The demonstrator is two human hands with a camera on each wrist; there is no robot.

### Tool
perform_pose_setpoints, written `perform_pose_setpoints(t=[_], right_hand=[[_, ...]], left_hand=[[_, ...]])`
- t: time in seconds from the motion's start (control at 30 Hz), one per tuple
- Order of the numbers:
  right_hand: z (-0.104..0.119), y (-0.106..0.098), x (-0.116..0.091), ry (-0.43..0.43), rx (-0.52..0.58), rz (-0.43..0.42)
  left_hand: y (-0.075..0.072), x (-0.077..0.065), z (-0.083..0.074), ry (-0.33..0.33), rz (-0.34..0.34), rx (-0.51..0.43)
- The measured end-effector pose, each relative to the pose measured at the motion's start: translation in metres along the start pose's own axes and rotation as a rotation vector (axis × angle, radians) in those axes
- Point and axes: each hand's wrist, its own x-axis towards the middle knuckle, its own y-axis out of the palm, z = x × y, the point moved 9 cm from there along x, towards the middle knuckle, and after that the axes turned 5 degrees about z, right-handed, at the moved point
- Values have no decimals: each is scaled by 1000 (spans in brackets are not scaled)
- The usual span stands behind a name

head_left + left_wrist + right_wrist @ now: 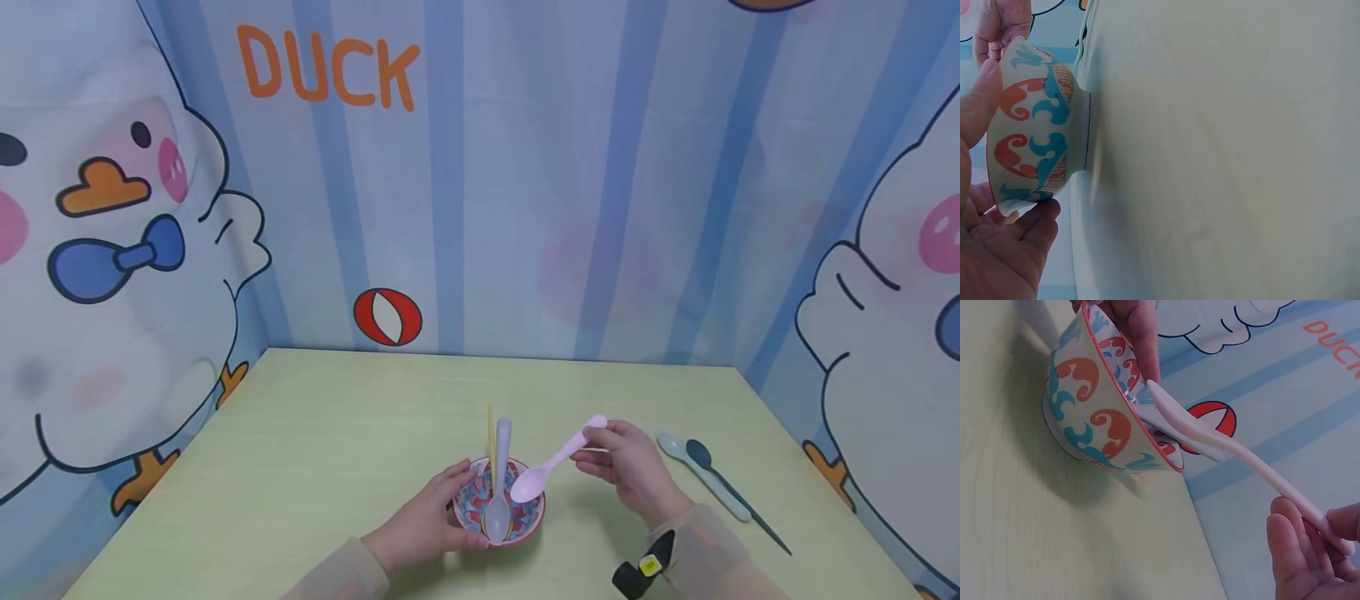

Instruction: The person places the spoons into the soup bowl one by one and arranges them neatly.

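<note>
A small bowl [467, 500] with a red rim and a red-and-blue pattern sits near the table's front. Its left side is gripped by my left hand [427, 518], thumb and fingers spread along the rim. Inside the bowl leans a pale lavender spoon [502, 454], handle up, beside a thin yellow handle [491, 433] whose lower end is mostly hidden. My right hand [632, 469] pinches a pink spoon [557, 460] by the handle end. In the right wrist view the head of that pink spoon [1175, 415] hangs over the bowl's rim, tilted down.
To the right of my right hand, a pale green spoon [708, 475] and a dark teal spoon [738, 497] with a thin pointed handle lie side by side on the light yellow table [337, 417]. A blue striped cloth [517, 208] with duck drawings stands behind and at both sides.
</note>
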Motion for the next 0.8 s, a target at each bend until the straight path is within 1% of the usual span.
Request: perform_pose_setpoints(t=[0.2,0.43,0.7,0.8], right_hand=[[-5,14,4,18,-32,41],[-9,28,5,23,-115,74],[-12,40,7,8,-138,127],[-14,43,9,18,-155,138]], left_hand=[[0,1,0,5,1,5],[0,1,1,8,0,9],[1,2,2,3,0,14],[1,2,2,7,1,17]])
